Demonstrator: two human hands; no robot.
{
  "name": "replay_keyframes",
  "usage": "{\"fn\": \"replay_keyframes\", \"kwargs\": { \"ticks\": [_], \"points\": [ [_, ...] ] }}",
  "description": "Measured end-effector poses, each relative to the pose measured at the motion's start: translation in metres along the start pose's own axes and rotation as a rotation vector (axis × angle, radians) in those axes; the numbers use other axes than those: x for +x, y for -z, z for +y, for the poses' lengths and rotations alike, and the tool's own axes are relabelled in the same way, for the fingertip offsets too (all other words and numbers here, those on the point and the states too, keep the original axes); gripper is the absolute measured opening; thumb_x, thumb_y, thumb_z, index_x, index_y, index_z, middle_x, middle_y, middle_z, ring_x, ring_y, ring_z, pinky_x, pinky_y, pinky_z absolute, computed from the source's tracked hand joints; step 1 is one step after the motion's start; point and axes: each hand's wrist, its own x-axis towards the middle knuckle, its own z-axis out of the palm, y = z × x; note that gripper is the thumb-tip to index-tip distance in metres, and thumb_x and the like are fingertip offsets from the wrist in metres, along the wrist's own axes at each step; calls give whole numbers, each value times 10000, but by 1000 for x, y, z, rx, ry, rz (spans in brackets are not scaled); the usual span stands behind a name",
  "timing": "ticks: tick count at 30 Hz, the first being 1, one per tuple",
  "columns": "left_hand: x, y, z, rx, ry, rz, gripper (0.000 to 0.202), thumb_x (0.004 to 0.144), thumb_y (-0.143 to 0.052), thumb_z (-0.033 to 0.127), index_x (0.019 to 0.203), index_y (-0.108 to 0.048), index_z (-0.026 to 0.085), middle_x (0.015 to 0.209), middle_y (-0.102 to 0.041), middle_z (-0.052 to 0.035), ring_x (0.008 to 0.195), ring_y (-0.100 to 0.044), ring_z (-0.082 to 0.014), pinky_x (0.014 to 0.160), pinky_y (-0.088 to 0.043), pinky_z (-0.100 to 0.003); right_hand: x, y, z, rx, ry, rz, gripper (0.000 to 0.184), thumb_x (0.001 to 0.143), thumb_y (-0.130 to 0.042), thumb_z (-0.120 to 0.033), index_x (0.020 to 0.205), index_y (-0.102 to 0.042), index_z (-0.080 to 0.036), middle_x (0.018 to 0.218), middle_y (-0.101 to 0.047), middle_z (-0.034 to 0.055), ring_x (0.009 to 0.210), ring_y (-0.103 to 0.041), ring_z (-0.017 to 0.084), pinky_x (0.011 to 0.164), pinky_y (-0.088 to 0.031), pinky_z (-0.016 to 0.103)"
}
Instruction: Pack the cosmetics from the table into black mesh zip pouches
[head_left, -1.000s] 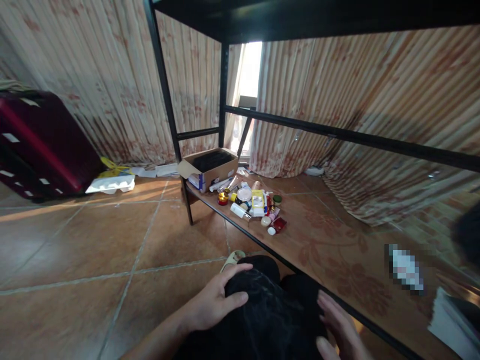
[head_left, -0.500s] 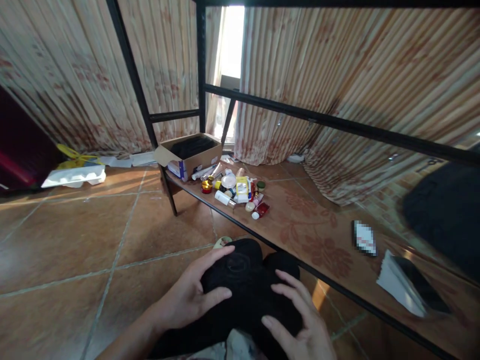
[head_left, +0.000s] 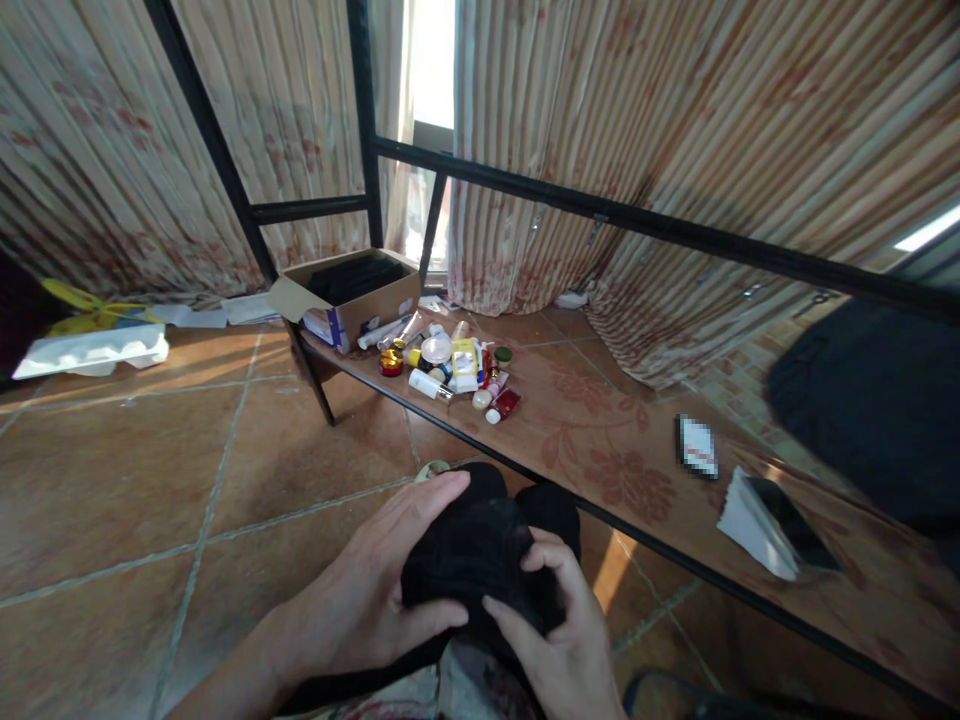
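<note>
On my lap, my left hand [head_left: 375, 575] lies over black cloth [head_left: 472, 550], its fingers stretched forward and its thumb apart. Facing it, my right hand [head_left: 562, 620] curls its fingers and thumb round the right side of that cloth. Whether the cloth is part of the black trousers or a separate piece, I cannot tell. Beyond my knees, a pile of small bottles, jars and tubes lies on a low brown surface, with a white tube [head_left: 430, 385], a yellow-and-white packet [head_left: 465, 364] and a red bottle [head_left: 508, 403] in it. Neither hand touches the pile.
Behind the pile stands an open cardboard box [head_left: 379, 305] with dark contents. A dark phone [head_left: 795, 525] and a white-and-black item [head_left: 697, 446] lie to the right. A black metal frame [head_left: 600, 220] crosses in front of the curtains. A white tray [head_left: 94, 350] rests on the tiled floor.
My right hand has moved left and curled its fingers onto the black cloth, closer to my left hand. The view has turned slightly to the right.
</note>
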Motion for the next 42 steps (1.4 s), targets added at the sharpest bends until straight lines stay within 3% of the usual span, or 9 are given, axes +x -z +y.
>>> {"fn": "replay_keyframes", "kwargs": {
  "ticks": [8, 19, 24, 27, 31, 38, 42],
  "points": [
    [5, -5, -9, 90, -75, -6, 539, 883, -581, 281, 1386, -393, 317, 1483, -394, -56, 1338, -412, -221, 1100, -392, -425, -3, 1, 10, 164, -74, 85, 356, 745, -734, -262, 963, -453, -262, 1181, -561, 21, 1094, -556, 173, 879, -460, 275],
    [9, -26, -16, 25, -75, -118, 378, 895, -542, 217, 1262, -590, 292, 1449, -460, -79, 1325, -422, -255, 1103, -354, -514, -9, 0, 18, 179, -80, 109, 386, 755, -722, -318, 1035, -470, -236, 1257, -541, 101, 1176, -547, 254, 917, -489, 378],
    [15, -25, -9, -31, -50, -170, 355, 884, -568, 258, 1231, -622, 308, 1474, -431, -72, 1335, -409, -274, 1106, -344, -516, -3, 12, 9, 24, 21, 45, 580, 747, -734, -357, 1253, -466, -264, 1445, -390, 118, 1333, -409, 297, 1060, -392, 497],
    [17, -27, -8, -37, -46, -176, 363, 878, -575, 251, 1235, -618, 303, 1481, -421, -76, 1346, -396, -277, 1116, -322, -527, 3, 21, 2, -83, 82, -27, 422, 777, -713, -337, 1173, -579, -280, 1479, -355, 85, 1338, -408, 288, 1060, -407, 471],
    [16, -27, -12, -75, 11, -151, 444, 861, -597, 258, 1300, -554, 301, 1501, -386, -77, 1365, -374, -272, 1114, -334, -516, 6, 28, 2, -131, 61, -15, 162, 812, -679, -315, 970, -672, -278, 1435, -427, 54, 1284, -480, 269, 1011, -462, 429],
    [6, -11, -30, -132, 167, -103, 627, 837, -630, 280, 1417, -391, 277, 1559, -259, -104, 1416, -297, -279, 1134, -308, -511, -2, 34, 11, -115, 60, 31, 189, 803, -691, -275, 989, -660, -268, 1425, -442, 74, 1281, -486, 276, 979, -487, 421],
    [4, -9, -32, -184, 197, -79, 677, 838, -632, 344, 1444, -340, 267, 1522, -343, -106, 1402, -328, -274, 1144, -301, -493, -1, 39, 12, -82, 60, 57, 192, 799, -692, -259, 988, -656, -260, 1411, -461, 88, 1266, -503, 280, 939, -515, 403]
  ]
}}
